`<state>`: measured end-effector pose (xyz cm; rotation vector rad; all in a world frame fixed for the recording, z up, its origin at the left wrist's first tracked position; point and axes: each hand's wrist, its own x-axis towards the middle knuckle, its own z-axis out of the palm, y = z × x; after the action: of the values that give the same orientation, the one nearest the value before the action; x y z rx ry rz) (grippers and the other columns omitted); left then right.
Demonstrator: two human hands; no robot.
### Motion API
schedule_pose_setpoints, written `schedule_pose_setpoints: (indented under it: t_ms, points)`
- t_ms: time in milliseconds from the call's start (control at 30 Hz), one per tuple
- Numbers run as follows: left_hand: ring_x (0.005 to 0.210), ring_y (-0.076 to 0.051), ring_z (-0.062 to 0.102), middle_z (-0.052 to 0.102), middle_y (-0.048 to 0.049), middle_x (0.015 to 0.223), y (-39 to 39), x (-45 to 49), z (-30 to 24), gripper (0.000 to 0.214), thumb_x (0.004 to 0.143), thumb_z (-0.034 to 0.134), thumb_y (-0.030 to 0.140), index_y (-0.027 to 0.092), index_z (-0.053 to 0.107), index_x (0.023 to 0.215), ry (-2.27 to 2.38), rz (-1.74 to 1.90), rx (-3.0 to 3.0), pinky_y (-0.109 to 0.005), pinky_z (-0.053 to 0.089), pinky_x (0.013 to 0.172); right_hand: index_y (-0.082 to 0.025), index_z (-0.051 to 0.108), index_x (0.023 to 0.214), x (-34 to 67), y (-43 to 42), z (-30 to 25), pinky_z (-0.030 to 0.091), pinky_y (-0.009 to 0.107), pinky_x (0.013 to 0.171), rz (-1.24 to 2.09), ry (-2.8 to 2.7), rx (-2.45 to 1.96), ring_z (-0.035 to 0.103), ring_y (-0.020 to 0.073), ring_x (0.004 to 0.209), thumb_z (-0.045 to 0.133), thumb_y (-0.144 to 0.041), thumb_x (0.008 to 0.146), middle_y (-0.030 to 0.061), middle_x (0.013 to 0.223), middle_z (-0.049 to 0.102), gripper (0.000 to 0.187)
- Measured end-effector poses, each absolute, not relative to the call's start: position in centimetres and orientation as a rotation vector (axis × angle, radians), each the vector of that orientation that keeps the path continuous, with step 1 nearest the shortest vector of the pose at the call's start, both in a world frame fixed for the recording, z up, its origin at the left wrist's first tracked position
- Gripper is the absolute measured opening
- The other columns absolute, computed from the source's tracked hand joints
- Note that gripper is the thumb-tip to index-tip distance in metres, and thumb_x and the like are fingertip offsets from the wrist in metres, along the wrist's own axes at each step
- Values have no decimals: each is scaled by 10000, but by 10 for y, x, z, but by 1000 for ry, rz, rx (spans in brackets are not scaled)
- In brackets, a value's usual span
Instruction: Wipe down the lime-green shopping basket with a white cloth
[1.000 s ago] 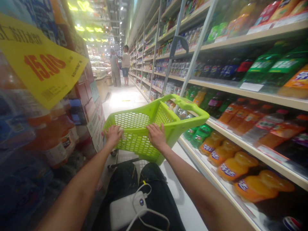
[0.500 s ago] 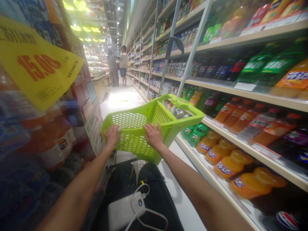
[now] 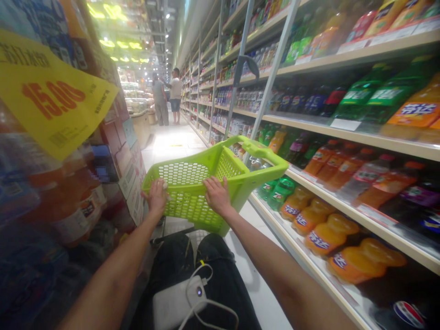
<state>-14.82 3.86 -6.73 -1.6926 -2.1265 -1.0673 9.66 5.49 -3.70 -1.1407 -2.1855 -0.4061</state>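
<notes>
A lime-green plastic shopping basket [image 3: 192,206] with mesh sides stands in front of my knees, its handle pointing right toward the shelves. My left hand [image 3: 157,196] is closed over the rim at its left corner, with something small and white by the fingers. Along the near rim, further right, my right hand [image 3: 217,195] has its fingers hooked over the edge and its thumb raised. No goods show in the part of the basket I can see. On my lap lies a white power bank [image 3: 178,300] with a white cable [image 3: 220,306] plugged in.
Shelves [image 3: 309,123] of drink bottles line the right side. Stacked bottles and cartons [image 3: 123,169] rise close on my left, under a yellow price sign [image 3: 58,96]. Down the tiled aisle [image 3: 168,142] stand two people [image 3: 175,94].
The view has shifted very slightly, and the basket sits a little further left in it. Both hands keep the same hold on the rim.
</notes>
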Motion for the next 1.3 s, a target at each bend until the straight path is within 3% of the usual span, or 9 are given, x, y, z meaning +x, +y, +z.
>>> schedule_pose_setpoints:
  t_ms: [167, 433, 767, 1000, 1300]
  points:
    - [1310, -232, 317, 420, -79, 1387, 40, -122, -67, 447, 842, 380, 163, 266, 465, 1268, -2045, -980, -1851, -559, 77, 1085, -166, 491, 1252, 99, 54, -36, 76, 551, 1078, -418, -2206, -1132, 390, 261, 1239, 411, -201, 833, 105, 1272, 535, 428]
    - [1215, -228, 436, 504, -99, 1311, 42, -157, -69, 395, 854, 352, 191, 191, 514, 1214, -2179, -1200, -1548, -529, 134, 1083, -161, 487, 1249, 100, 55, -38, 66, 534, 1083, -442, -2218, -1127, 365, 252, 1260, 423, -185, 825, 89, 1298, 515, 430]
    - [1261, -216, 394, 463, -78, 1355, 36, -118, -60, 444, 833, 380, 135, 254, 477, 1250, -1990, -986, -1923, -548, 57, 1094, -153, 460, 1273, 103, 55, -38, 61, 529, 1086, -464, -2229, -1141, 346, 252, 1277, 445, -177, 804, 107, 1321, 488, 470]
    - [1222, -227, 439, 491, -98, 1326, 40, -148, -66, 410, 852, 328, 159, 201, 494, 1225, -2144, -1201, -1625, -550, 204, 1056, -136, 478, 1261, 101, 53, -38, 50, 518, 1093, -445, -2207, -1111, 328, 261, 1292, 432, -158, 795, 103, 1341, 468, 468]
    - [1281, -205, 370, 442, -63, 1372, 39, -95, -58, 449, 842, 347, 130, 252, 465, 1258, -1943, -990, -1980, -560, 26, 1089, -137, 469, 1269, 105, 54, -38, 60, 509, 1097, -446, -2214, -1122, 339, 250, 1288, 427, -142, 788, 98, 1337, 473, 483]
